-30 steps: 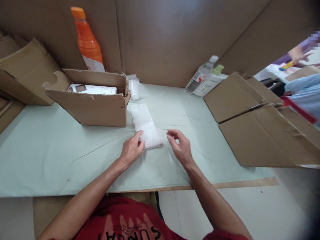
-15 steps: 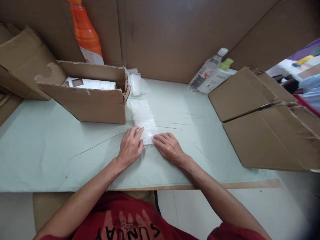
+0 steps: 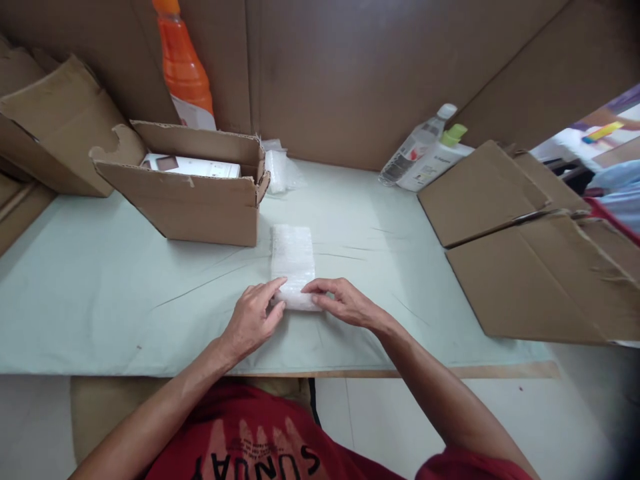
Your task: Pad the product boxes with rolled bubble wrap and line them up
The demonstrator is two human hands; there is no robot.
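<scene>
A strip of white bubble wrap (image 3: 293, 255) lies flat on the cloth in front of me, its near end thickened into a fold or roll. My left hand (image 3: 254, 312) holds the left side of that near end between thumb and fingers. On the opposite side, my right hand (image 3: 345, 301) grips the right end, fingertips on top and thumb at the edge. Whether anything is wrapped inside the fold cannot be made out. Beyond the strip, more bubble wrap (image 3: 279, 170) sits beside the open cardboard box (image 3: 213, 210).
A white printed box (image 3: 200, 167) is inside the cardboard box. An orange bottle (image 3: 186, 73) stands behind it. A clear bottle (image 3: 417, 147) and a white bottle with green cap (image 3: 434, 165) lean at the back right. Cardboard boxes (image 3: 530, 273) flank the light green tablecloth (image 3: 380, 267).
The bubble wrap strip has straightened, and its near end is now folded over into a thicker edge. Both hands have come slightly nearer to me, with the right thumb now at the fold.
</scene>
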